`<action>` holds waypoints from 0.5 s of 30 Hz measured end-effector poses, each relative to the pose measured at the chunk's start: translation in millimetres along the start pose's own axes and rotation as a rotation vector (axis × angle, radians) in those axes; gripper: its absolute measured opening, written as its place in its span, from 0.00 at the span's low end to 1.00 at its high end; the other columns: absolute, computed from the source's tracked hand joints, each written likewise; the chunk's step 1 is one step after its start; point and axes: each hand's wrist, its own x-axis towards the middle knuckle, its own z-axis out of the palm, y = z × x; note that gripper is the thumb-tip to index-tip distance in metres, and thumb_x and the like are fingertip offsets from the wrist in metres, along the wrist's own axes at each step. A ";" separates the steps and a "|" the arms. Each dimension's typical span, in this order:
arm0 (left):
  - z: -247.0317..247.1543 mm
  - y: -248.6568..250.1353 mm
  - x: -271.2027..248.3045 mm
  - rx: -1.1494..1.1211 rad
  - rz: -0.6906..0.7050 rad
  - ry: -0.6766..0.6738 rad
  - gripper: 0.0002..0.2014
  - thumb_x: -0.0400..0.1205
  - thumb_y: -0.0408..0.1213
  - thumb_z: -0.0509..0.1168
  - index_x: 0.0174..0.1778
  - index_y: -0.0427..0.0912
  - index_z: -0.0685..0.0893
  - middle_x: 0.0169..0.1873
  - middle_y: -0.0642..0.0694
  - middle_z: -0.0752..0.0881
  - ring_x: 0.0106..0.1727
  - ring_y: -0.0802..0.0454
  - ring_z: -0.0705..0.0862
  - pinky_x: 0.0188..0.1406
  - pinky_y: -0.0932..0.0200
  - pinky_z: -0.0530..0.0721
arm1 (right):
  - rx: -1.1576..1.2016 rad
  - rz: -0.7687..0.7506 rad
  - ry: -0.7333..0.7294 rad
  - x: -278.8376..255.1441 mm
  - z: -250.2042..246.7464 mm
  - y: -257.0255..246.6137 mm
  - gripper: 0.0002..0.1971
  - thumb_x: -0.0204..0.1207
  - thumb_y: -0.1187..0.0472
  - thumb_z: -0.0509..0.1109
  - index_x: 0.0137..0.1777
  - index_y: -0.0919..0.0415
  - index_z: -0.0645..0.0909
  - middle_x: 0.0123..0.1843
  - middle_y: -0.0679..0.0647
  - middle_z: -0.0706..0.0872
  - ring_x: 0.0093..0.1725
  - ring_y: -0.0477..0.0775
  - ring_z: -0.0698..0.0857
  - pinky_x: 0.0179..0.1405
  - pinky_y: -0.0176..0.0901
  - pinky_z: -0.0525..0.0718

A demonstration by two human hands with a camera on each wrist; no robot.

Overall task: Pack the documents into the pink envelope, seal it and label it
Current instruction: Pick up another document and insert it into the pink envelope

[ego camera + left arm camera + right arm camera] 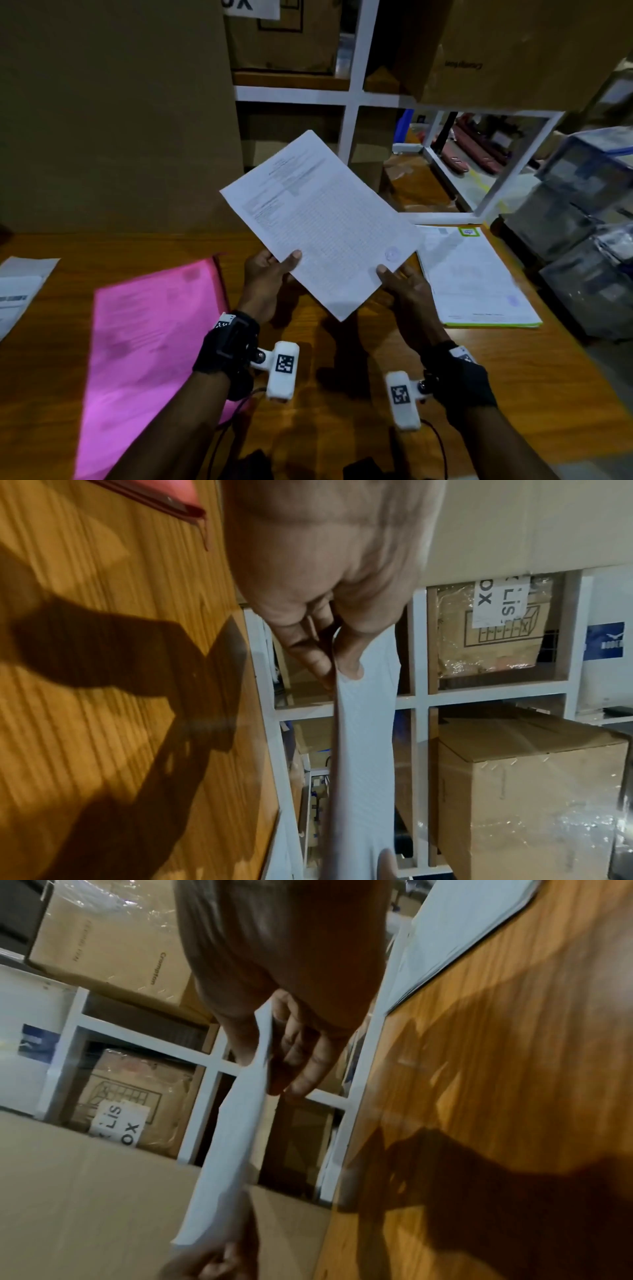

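The left hand (265, 274) pinches the printed sheet (322, 222) at its lower left edge, thumb (294, 256) on the printed face and fingers behind; the left wrist view shows thumb (349, 658) and fingers (308, 647) closed on the paper's edge (363, 750). The right hand (407, 287) takes the sheet at its lower right corner, thumb (383, 270) on top, the other fingers spread nearly straight beneath. In the right wrist view the sheet (236, 1137) runs edge-on between that thumb and the fingers (301, 1058). So each grip is a light pinch, and the sheet hangs in the air above the surface (342, 394), tilted, its top corner pointing away from the person.

The pink envelope (150, 349) lies flat on the surface to the left of the left forearm, apart from the held sheet. Whether its mouth is open cannot be told. A stack of papers (476, 287) with a green edge lies flat to the right, just beyond the right hand. More white paper (20, 291) lies at the far left edge of the surface.

Behind the surface stands a large cardboard box (113, 113), and beside it a white shelf frame (352, 96) holding more boxes. Clear plastic-wrapped bins (582, 219) are stacked at the right.
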 end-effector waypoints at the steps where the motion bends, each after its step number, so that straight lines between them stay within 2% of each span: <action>1: -1.6 -2.2 -0.9 -0.001 -0.016 -0.004 0.15 0.77 0.31 0.74 0.59 0.36 0.85 0.56 0.43 0.90 0.60 0.41 0.87 0.55 0.44 0.85 | 0.010 -0.016 0.025 2.7 5.8 -1.7 0.16 0.79 0.66 0.71 0.66 0.62 0.81 0.61 0.53 0.90 0.59 0.60 0.89 0.49 0.52 0.90; 3: -7.5 -4.4 1.0 0.005 -0.030 -0.014 0.16 0.77 0.31 0.73 0.61 0.39 0.84 0.57 0.45 0.90 0.61 0.44 0.87 0.53 0.49 0.86 | -0.010 -0.046 0.070 8.8 11.4 -7.3 0.14 0.78 0.69 0.72 0.62 0.60 0.83 0.61 0.54 0.90 0.60 0.60 0.89 0.51 0.52 0.89; 5: -17.5 1.0 8.7 -0.051 -0.021 -0.010 0.19 0.79 0.30 0.71 0.66 0.41 0.81 0.61 0.47 0.88 0.63 0.47 0.86 0.54 0.52 0.85 | -0.077 -0.087 0.053 13.5 8.6 -14.0 0.13 0.78 0.71 0.72 0.60 0.58 0.85 0.59 0.54 0.91 0.57 0.56 0.90 0.50 0.51 0.89; 8: -41.6 23.9 28.0 -0.118 0.014 0.057 0.26 0.77 0.29 0.72 0.72 0.43 0.77 0.64 0.47 0.87 0.64 0.48 0.86 0.59 0.49 0.84 | -0.221 -0.141 0.027 19.5 -5.7 -22.1 0.15 0.77 0.71 0.73 0.62 0.63 0.85 0.54 0.55 0.93 0.49 0.54 0.91 0.40 0.46 0.87; 11: -58.2 46.1 40.7 0.075 0.036 0.044 0.28 0.75 0.30 0.75 0.72 0.45 0.78 0.60 0.48 0.88 0.59 0.47 0.88 0.55 0.46 0.87 | -0.275 -0.160 0.012 26.0 -20.4 -27.1 0.15 0.76 0.72 0.73 0.62 0.62 0.86 0.54 0.55 0.93 0.52 0.58 0.91 0.41 0.47 0.88; 15: -50.9 60.5 41.5 0.305 0.129 -0.067 0.18 0.78 0.29 0.73 0.64 0.39 0.84 0.57 0.46 0.90 0.56 0.49 0.90 0.54 0.52 0.89 | -0.313 -0.244 0.016 30.7 -21.5 -34.4 0.15 0.77 0.72 0.72 0.63 0.64 0.86 0.58 0.59 0.91 0.57 0.59 0.90 0.47 0.47 0.89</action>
